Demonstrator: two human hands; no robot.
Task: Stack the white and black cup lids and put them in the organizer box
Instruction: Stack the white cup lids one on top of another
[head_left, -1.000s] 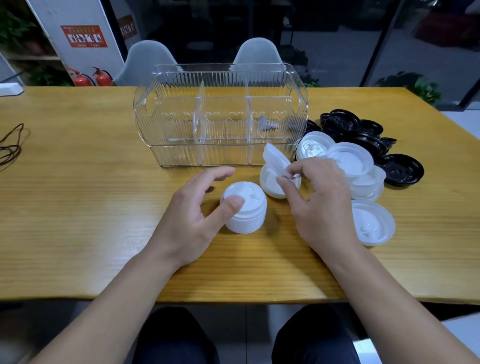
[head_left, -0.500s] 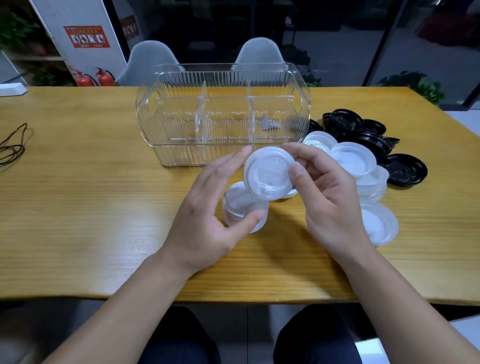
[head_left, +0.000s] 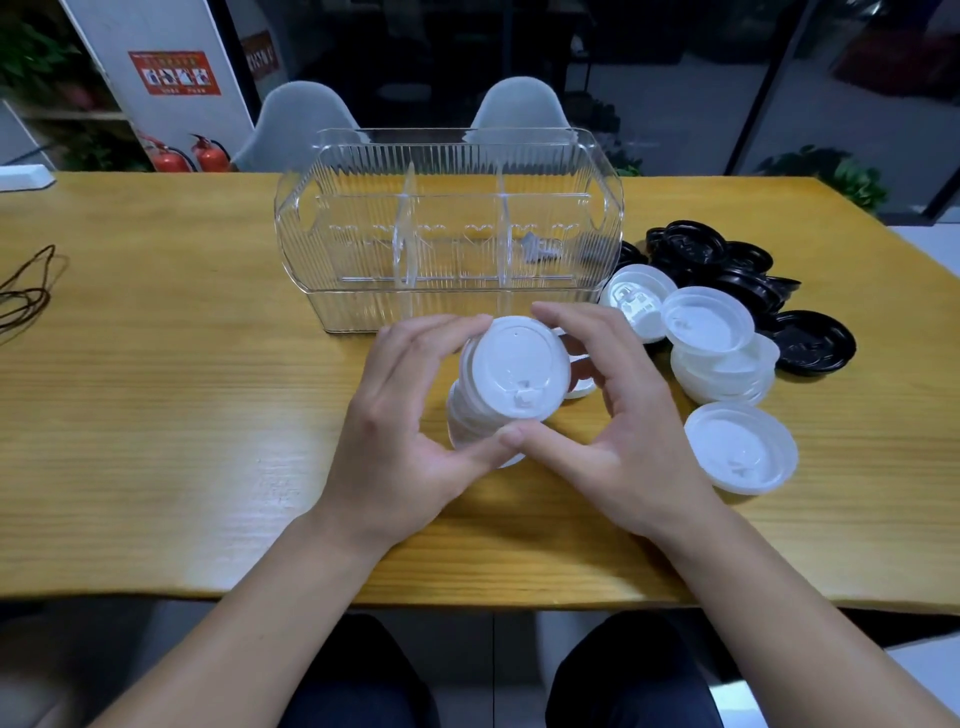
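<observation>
A stack of white lids (head_left: 506, 384) stands tilted on the table in front of the clear organizer box (head_left: 449, 228). My left hand (head_left: 405, 415) grips the stack from the left, thumb at its near side. My right hand (head_left: 608, 415) holds the top lid from the right, fingers over its far rim and thumb at the near rim. More loose white lids (head_left: 719, 353) lie to the right, one lying alone (head_left: 740, 452) nearer to me. A heap of black lids (head_left: 727, 270) lies behind them. The box's three compartments hold no lids.
The wooden table (head_left: 156, 415) runs wide; its front edge is close to me. A dark cable (head_left: 26, 296) lies at the far left. Two grey chairs (head_left: 306, 124) stand behind the table, and two red fire extinguishers (head_left: 189, 153) stand at the back left.
My right hand picked a white lid from beside the stack, turned it over and set it on top of the stack; my left hand closed round the stack.
</observation>
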